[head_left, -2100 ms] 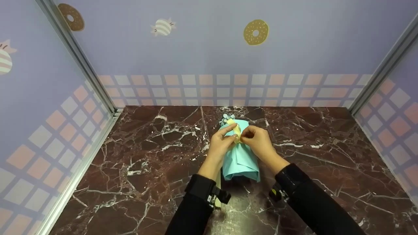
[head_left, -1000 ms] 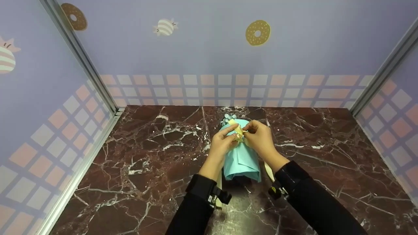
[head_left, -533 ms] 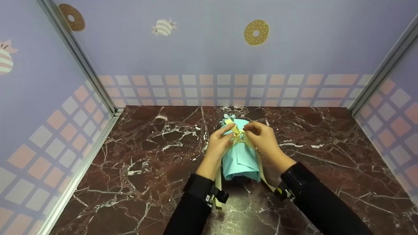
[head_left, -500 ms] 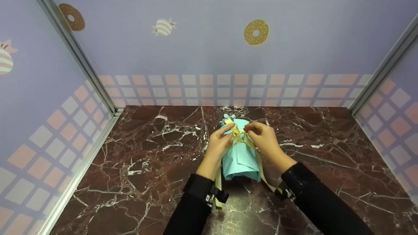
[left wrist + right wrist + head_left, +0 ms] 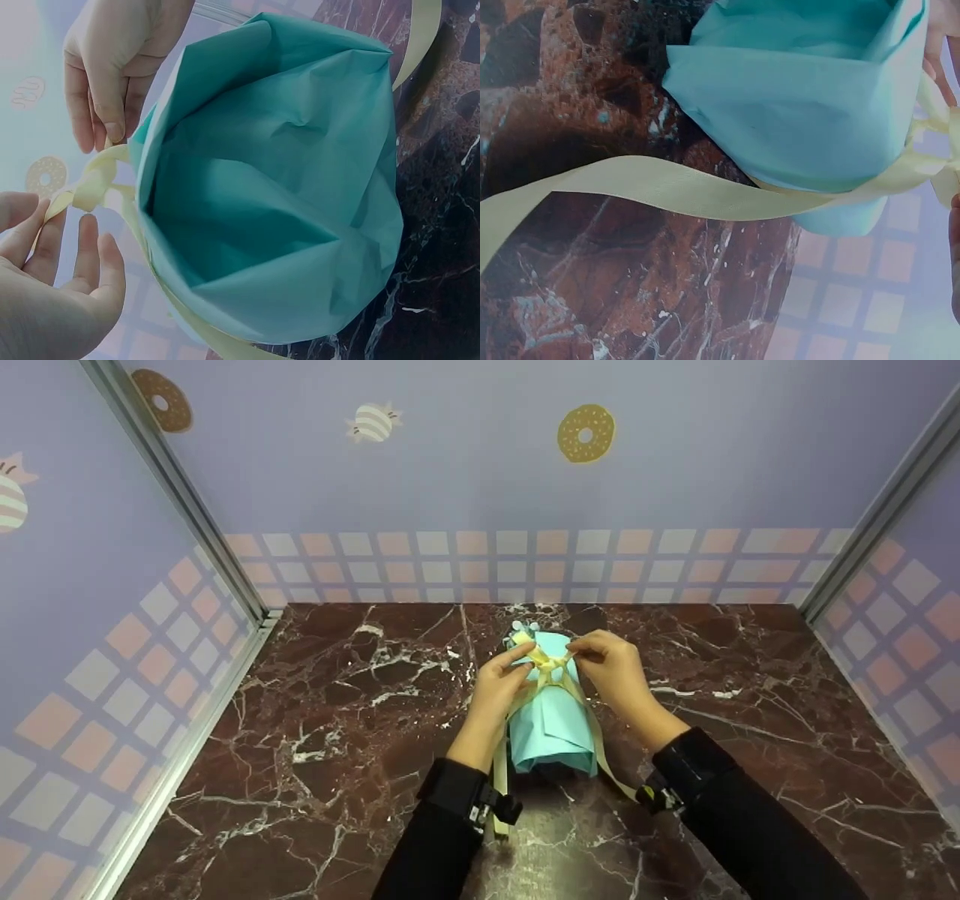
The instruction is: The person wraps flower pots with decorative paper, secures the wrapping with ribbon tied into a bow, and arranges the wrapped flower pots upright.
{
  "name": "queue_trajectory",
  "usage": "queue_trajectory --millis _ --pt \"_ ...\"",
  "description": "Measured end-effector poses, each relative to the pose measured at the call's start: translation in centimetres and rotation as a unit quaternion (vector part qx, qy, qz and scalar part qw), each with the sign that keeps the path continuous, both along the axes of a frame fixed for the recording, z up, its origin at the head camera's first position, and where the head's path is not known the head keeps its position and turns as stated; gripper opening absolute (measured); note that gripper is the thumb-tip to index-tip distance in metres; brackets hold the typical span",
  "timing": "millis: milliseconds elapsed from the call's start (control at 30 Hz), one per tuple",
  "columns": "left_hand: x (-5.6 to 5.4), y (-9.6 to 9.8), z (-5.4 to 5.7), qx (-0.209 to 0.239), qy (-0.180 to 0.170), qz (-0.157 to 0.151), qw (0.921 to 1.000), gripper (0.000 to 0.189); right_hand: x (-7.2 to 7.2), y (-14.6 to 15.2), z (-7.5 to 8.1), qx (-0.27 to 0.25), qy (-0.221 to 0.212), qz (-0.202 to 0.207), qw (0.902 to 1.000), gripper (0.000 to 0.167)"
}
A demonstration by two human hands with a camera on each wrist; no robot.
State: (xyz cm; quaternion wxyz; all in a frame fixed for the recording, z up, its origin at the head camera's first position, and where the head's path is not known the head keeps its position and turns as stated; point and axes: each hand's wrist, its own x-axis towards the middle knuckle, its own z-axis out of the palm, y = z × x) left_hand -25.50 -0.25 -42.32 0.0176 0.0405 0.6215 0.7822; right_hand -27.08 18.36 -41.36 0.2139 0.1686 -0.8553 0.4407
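Observation:
A light-blue paper-wrapped bundle (image 5: 559, 731) lies on the dark marble table, its gathered paper end facing me and pale-blue flower-like pieces (image 5: 519, 628) at the far end. A pale yellow ribbon (image 5: 551, 666) circles it and is knotted on top. My left hand (image 5: 491, 690) pinches a ribbon loop left of the knot between thumb and finger. On the other side, my right hand (image 5: 616, 671) pinches a ribbon part drawn out from the knot. In the left wrist view, the knot (image 5: 94, 187) hangs between both hands. One long ribbon tail (image 5: 690, 187) trails over the table.
The marble table (image 5: 360, 780) spreads around the bundle. Patterned walls (image 5: 480, 472) enclose it at the back and both sides. Another ribbon tail (image 5: 501, 817) runs down beside the left wrist.
My right hand has moved right and away from the knot, pulling its ribbon part outward. A bow-like shape now shows more clearly, while my left hand stays nearly in place.

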Motion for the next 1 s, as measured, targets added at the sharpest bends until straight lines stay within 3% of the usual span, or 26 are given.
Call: queue_trajectory --millis 167,500,800,1000 --pt "-0.1 -0.3 0.1 -0.012 0.008 0.0 0.9999 0.034 0.0 0.4 0.5 0.009 -0.004 -0.005 0.9999 0.011" --pt "-0.2 -0.6 0.1 -0.019 0.003 0.004 0.9998 0.034 0.2 0.9 1.4 0.052 0.039 -0.023 0.9976 0.012" --pt "-0.3 -0.6 -0.1 -0.02 0.012 0.028 0.9993 0.03 0.2 1.6 1.2 0.026 0.049 -0.046 0.9974 0.013" --pt "-0.3 -0.5 -0.3 -0.013 0.016 0.05 0.9985 0.026 0.2 2.1 1.1 -0.017 0.029 -0.047 0.9984 0.011"
